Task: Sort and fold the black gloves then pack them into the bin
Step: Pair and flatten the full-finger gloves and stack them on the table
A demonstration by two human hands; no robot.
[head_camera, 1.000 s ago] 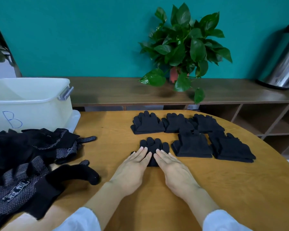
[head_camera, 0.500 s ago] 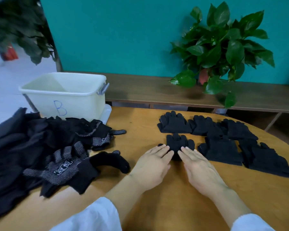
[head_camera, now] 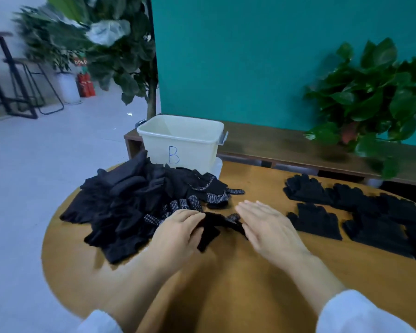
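A teal wall [head_camera: 262, 56] fills the back of the room and ends at a vertical edge on its left. Along its foot runs a low dark wooden shelf unit [head_camera: 274, 145], with a leafy potted plant [head_camera: 375, 97] standing on its right part. In front of the shelf unit is a round wooden table [head_camera: 226, 284]. Left of the wall's edge stands a tall tree-like plant [head_camera: 120, 56], and beyond it lies a pale grey floor [head_camera: 34, 164] with a white planter [head_camera: 67, 86], red cylinders [head_camera: 85, 84] and black metal-framed furniture [head_camera: 15, 75].
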